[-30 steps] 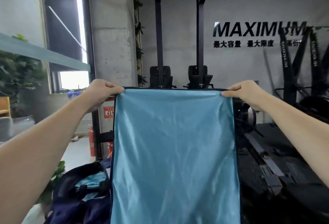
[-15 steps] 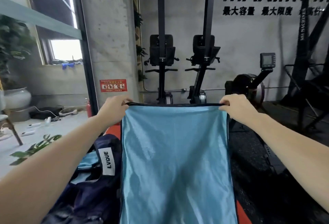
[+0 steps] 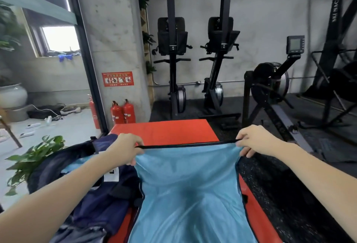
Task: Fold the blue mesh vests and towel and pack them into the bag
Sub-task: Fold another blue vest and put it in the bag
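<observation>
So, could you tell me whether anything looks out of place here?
Nothing stands out: the left hand and right hand grip the blue cloth evenly over the red mat, beside the bag.

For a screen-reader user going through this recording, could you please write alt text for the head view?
Two bare hands, the left hand and the right hand, pinch the top corners of a light blue cloth with dark trim, stretched over a red mat. A dark navy bag lies open to its left, with gym machines and red fire extinguishers behind.

Fire extinguishers (image 3: 123, 111) beside red mat (image 3: 164, 131)
</observation>
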The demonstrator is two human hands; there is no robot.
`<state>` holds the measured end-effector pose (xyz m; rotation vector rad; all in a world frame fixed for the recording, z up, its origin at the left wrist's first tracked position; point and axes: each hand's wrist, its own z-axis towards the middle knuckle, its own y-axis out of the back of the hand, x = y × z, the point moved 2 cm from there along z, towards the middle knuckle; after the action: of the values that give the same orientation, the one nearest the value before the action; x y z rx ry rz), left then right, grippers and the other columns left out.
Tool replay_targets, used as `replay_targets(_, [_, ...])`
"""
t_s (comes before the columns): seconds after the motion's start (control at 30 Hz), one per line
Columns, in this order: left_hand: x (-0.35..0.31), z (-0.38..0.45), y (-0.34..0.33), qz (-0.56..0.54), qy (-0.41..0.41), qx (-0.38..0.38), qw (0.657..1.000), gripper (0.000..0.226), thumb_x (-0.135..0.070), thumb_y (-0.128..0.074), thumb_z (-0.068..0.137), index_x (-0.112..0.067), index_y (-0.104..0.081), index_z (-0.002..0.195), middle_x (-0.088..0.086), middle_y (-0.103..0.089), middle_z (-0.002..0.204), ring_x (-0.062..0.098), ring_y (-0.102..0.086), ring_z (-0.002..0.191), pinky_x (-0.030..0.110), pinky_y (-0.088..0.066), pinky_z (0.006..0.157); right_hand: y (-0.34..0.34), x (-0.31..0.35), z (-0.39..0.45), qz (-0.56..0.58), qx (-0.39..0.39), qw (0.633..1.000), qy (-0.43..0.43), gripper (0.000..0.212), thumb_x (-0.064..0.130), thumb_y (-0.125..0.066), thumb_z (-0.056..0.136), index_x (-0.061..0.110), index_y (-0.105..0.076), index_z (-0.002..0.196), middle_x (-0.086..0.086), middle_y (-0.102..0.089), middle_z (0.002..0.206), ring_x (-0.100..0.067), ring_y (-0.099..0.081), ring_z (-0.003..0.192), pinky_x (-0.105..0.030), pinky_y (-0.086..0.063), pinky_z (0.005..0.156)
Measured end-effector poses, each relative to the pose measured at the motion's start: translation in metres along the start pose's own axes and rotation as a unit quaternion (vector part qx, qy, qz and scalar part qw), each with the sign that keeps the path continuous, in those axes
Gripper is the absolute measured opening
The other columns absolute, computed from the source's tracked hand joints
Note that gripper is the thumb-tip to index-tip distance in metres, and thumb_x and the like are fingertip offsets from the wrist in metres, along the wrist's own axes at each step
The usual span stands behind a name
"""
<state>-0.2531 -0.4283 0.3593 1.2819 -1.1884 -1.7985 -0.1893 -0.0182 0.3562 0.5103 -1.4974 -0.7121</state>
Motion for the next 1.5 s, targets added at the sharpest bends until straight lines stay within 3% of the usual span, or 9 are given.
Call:
replay_targets(0.13, [0.021, -0.008, -0.043, 0.020, -0.013, 0.069, 0.997, 0.015, -0.011, -0.069, 0.082, -0.019, -0.063, 0.071, -0.002, -0.063, 0.061, 0.009, -0.066, 0.057, 0.015, -0.045, 0.054, -0.033, -0.040, -0.001, -0.051, 0.085, 0.995, -0.026, 0.005, 0.003, -0.071, 0.085, -0.001, -0.068, 0.084, -0.015, -0.074, 0.075, -0.019, -0.075, 0.072, -0.032, -0.061, 0.066])
replay_targets(0.3, [0.033, -0.003, -0.077, 0.033, -0.014, 0.137, 0.990, 0.018, -0.015, -0.068, 0.082, -0.020, -0.060, 0.067, -0.006, -0.058, 0.057, 0.011, -0.068, 0.061, 0.026, -0.052, 0.061, -0.063, -0.074, 0.009, -0.021, 0.158, 0.983, -0.094, 0.008, 0.005, -0.069, 0.088, 0.000, -0.067, 0.094, -0.021, -0.074, 0.083, -0.026, -0.076, 0.076, -0.038, -0.062, 0.069])
replay_targets(0.47, [0.024, 0.056, -0.069, -0.037, 0.014, 0.025, 0.999, 0.006, -0.009, -0.065, 0.088, -0.008, -0.066, 0.083, 0.005, -0.066, 0.053, 0.020, -0.067, 0.047, 0.029, -0.057, 0.055, -0.054, -0.081, 0.061, 0.039, 0.031, 0.994, -0.102, 0.007, 0.005, -0.071, 0.088, 0.000, -0.067, 0.093, -0.016, -0.072, 0.077, -0.027, -0.075, 0.075, -0.035, -0.061, 0.065])
replay_targets(0.6, [0.010, 0.133, -0.033, -0.020, 0.028, -0.052, 0.998, 0.009, -0.013, -0.070, 0.086, -0.008, -0.073, 0.093, 0.008, -0.073, 0.089, 0.019, -0.071, 0.075, 0.031, -0.056, 0.068, -0.027, -0.044, 0.112, 0.078, -0.070, 0.992, -0.075, 0.004, 0.001, -0.066, 0.091, -0.002, -0.066, 0.094, -0.019, -0.067, 0.080, -0.027, -0.070, 0.067, -0.030, -0.057, 0.059])
replay_targets(0.7, [-0.012, 0.174, 0.004, -0.014, 0.024, -0.109, 0.994, 0.010, -0.017, -0.067, 0.090, -0.008, -0.072, 0.089, 0.007, -0.071, 0.089, 0.021, -0.066, 0.079, 0.030, -0.052, 0.074, 0.007, -0.008, 0.146, 0.036, -0.139, 0.989, -0.027, 0.003, 0.001, -0.066, 0.091, -0.002, -0.066, 0.091, -0.021, -0.067, 0.080, -0.015, -0.062, 0.053, -0.017, -0.051, 0.050])
replay_targets(0.83, [-0.045, 0.207, 0.057, 0.003, 0.005, -0.183, 0.983, 0.014, -0.012, -0.057, 0.095, -0.011, -0.065, 0.084, 0.003, -0.061, 0.075, 0.014, -0.052, 0.063, 0.026, -0.040, 0.061, 0.057, 0.031, 0.179, -0.053, -0.195, 0.979, 0.027, 0.008, 0.015, -0.068, 0.090, 0.009, -0.072, 0.087, -0.009, -0.074, 0.084, -0.024, -0.069, 0.079, -0.030, -0.054, 0.082])
replay_targets(1.1, [-0.087, 0.202, 0.158, -0.043, -0.067, -0.371, 0.925, 0.016, -0.008, -0.052, 0.098, -0.010, -0.068, 0.101, 0.003, -0.060, 0.090, 0.007, -0.051, 0.068, 0.014, -0.036, 0.061, 0.140, 0.110, 0.164, -0.084, -0.316, 0.932, 0.153, 0.019, 0.024, -0.064, 0.095, 0.010, -0.073, 0.105, -0.005, -0.069, 0.099, -0.019, -0.059, 0.092, -0.024, -0.038, 0.080])
replay_targets(1.2, [-0.093, 0.174, 0.175, -0.037, -0.093, -0.433, 0.896, 0.017, -0.005, -0.051, 0.094, -0.005, -0.068, 0.099, 0.005, -0.058, 0.092, 0.020, -0.052, 0.083, 0.022, -0.036, 0.077, 0.149, 0.125, 0.137, -0.040, -0.351, 0.916, 0.191, 0.019, 0.023, -0.064, 0.094, 0.013, -0.073, 0.108, 0.000, -0.070, 0.101, -0.015, -0.062, 0.094, -0.022, -0.041, 0.085])
replay_targets(1.5, [-0.056, 0.034, 0.083, -0.048, -0.087, -0.355, 0.930, 0.014, -0.005, -0.060, 0.090, -0.009, -0.072, 0.096, 0.005, -0.067, 0.094, 0.023, -0.060, 0.089, 0.032, -0.042, 0.079, 0.082, 0.070, 0.007, -0.043, -0.252, 0.951, 0.174, 0.005, 0.018, -0.074, 0.087, 0.018, -0.075, 0.092, 0.006, -0.073, 0.088, -0.008, -0.067, 0.083, -0.020, -0.049, 0.079])
